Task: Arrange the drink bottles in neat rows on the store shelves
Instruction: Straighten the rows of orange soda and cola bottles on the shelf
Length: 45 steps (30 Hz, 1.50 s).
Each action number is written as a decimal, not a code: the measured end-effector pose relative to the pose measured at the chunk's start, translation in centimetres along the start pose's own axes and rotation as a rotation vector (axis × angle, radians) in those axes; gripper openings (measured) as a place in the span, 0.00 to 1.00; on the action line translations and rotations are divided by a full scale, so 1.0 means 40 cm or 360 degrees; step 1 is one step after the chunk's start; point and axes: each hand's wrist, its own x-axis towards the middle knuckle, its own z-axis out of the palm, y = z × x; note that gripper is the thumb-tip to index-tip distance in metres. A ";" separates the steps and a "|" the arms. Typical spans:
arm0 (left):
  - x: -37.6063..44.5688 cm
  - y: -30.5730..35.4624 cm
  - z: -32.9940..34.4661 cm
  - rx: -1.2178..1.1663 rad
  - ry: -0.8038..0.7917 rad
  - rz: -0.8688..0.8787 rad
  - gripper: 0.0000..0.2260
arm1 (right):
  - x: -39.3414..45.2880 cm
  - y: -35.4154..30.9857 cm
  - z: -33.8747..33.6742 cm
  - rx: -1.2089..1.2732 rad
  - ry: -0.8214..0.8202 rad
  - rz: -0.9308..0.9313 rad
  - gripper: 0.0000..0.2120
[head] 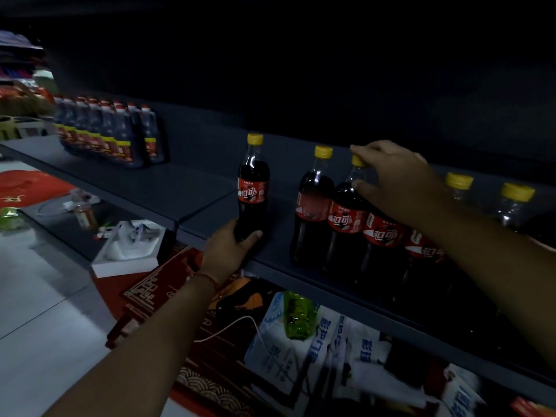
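while the left hand [228, 251] grips the base of a lone dark cola plastic bottle with a yellow cap and red label [253, 188], upright on the dark grey store shelf [192, 188], the right hand [394, 179] has its fingers [361, 152] curled over the yellow cap of a second cola bottle [346, 224] in the front cluster at 3 o'clock of the lone one. lone bottle stands well apart from that cluster. judgement: slide it toward 3 o'clock, base flat on the shelf, stop just beside the back cola bottle [313, 203], labels facing front. keep the right hand steadying the neck so neighbours don't tip. shrink-wrapped pack of dark bottles [111, 133] at 10 o'clock not involved.
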 end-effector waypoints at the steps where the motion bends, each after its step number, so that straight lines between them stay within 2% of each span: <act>1: 0.001 0.001 0.002 0.0024 -0.0028 0.0020 0.26 | 0.000 -0.001 0.000 -0.0002 0.0001 -0.0002 0.30; 7: -0.004 0.039 0.014 0.0023 -0.0250 0.0154 0.22 | -0.003 0.009 -0.008 -0.0068 -0.0068 -0.0035 0.33; 11: -0.001 0.050 0.017 -0.0081 -0.0382 0.0181 0.27 | -0.002 0.019 -0.020 -0.0087 -0.0178 -0.0089 0.35; 13: -0.003 0.049 0.028 -0.0122 -0.0389 0.0165 0.28 | -0.001 0.020 -0.027 -0.0093 -0.0227 -0.0094 0.36; 18: -0.017 0.061 0.049 -0.0195 -0.0378 0.0198 0.20 | -0.001 0.021 -0.038 -0.0078 -0.0310 -0.0106 0.38; 22: -0.020 0.079 0.028 -0.0178 -0.0383 0.0246 0.25 | 0.003 0.025 -0.050 -0.0030 -0.0352 -0.0128 0.38; 26: 0.000 0.177 -0.046 0.0066 -0.0034 0.0515 0.38 | 0.006 0.035 -0.055 0.0019 -0.0365 -0.0122 0.38; 29: 0.026 0.320 -0.110 0.0475 0.0236 0.1037 0.42 | 0.015 0.029 -0.055 0.0071 -0.0331 -0.0089 0.38; 32: 0.073 0.404 -0.109 0.0932 0.0201 0.1377 0.49 | 0.029 0.013 -0.044 -0.0030 -0.0362 -0.0043 0.43; 36: 0.102 0.421 -0.081 0.1243 0.0073 0.1474 0.52 | 0.029 0.001 -0.022 -0.0224 -0.0364 -0.0003 0.48; 45: 0.096 0.416 -0.078 0.1224 0.0103 0.1474 0.51 | 0.024 -0.005 -0.022 -0.0211 -0.0323 -0.0017 0.48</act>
